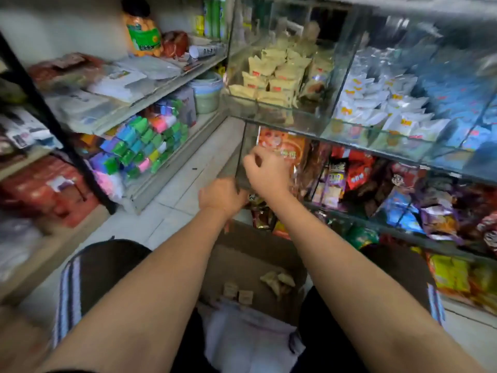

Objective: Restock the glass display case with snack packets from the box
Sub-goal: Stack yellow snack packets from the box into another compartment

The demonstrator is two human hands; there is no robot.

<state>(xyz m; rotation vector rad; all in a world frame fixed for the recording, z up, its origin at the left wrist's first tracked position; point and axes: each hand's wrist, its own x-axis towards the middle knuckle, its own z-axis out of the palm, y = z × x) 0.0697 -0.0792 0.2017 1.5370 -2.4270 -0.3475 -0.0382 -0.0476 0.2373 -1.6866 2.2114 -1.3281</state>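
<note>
Left hand (222, 196) is curled closed on the lower edge of the glass panel (243, 157) at centre frame. Just right, at one o'clock from it, the right hand (266, 170) pinches loosely at the same pane; whether it holds a packet, can't tell. Risk: the pane slipping or jamming fingers. The box (250, 254) sits at six o'clock between the knees, few snack packets (278, 281) left. Labels too blurred to read.
</note>
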